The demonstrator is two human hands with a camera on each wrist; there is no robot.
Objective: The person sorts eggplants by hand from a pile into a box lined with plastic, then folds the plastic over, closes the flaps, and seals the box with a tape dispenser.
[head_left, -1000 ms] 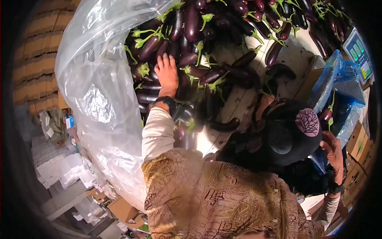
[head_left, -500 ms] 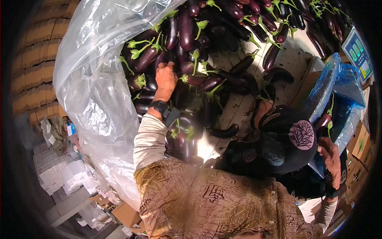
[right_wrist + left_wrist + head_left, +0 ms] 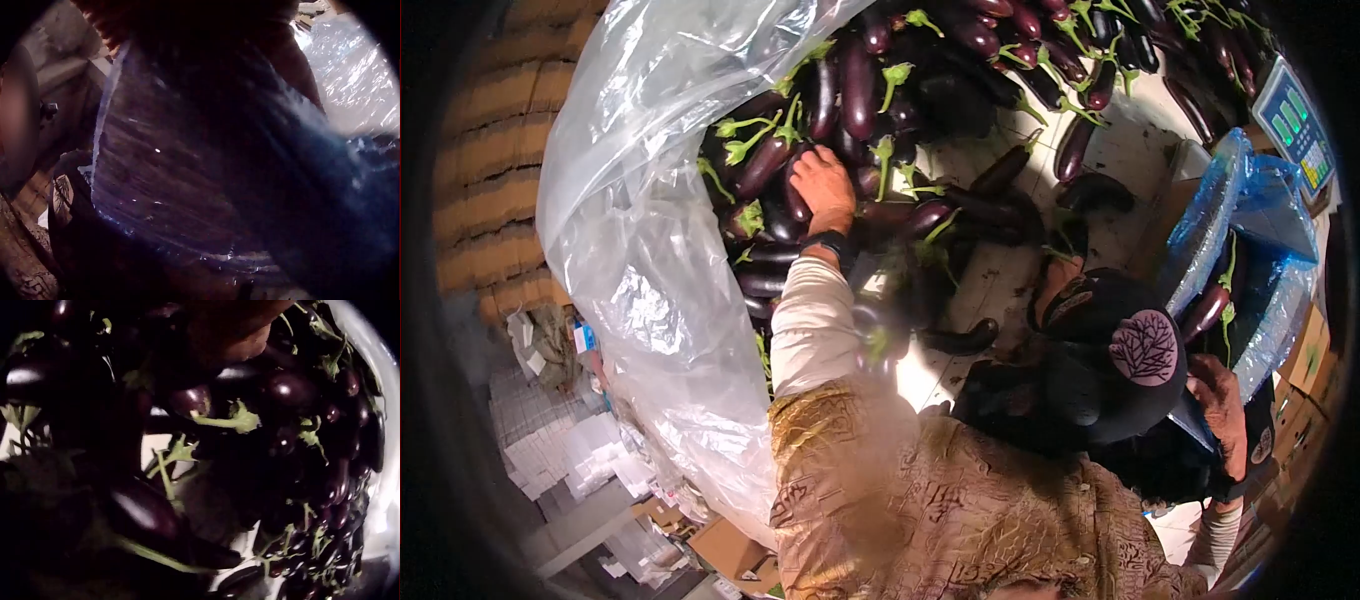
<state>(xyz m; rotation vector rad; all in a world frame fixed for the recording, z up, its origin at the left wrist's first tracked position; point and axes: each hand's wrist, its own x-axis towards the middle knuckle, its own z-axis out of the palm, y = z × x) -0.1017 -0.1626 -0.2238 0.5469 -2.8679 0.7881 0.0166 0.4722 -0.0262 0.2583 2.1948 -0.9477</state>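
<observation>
The left hand (image 3: 825,185) lay over the heap of eggplants (image 3: 858,85), well to the left of the blue-lined box (image 3: 1205,225). Its fingers were close together across the top of one eggplant (image 3: 796,200); whether they pinched it could not be told, the thumb side being hidden in the head view and dark in the left wrist view. The right hand (image 3: 1220,410) was at the near edge of the box, fingers bent; whether they gripped the liner could not be determined.

In this inspector's judgement, sound handling called for taking the eggplant around its body, not by the stalk, and lifting it clear so that neighbouring stalks did not scratch the skin. Steadying the liner's edge would have helped keep the mouth of the box accessible.

The box held at least one eggplant (image 3: 1205,312), lying tilted with its green stalk upward; the deeper part was too dark to count. Farthest left of the box, a clear plastic sheet (image 3: 640,250) bordered the heap; whether it formed a bag was not established. A digital scale display (image 3: 1295,120) stood just beyond the box.
</observation>
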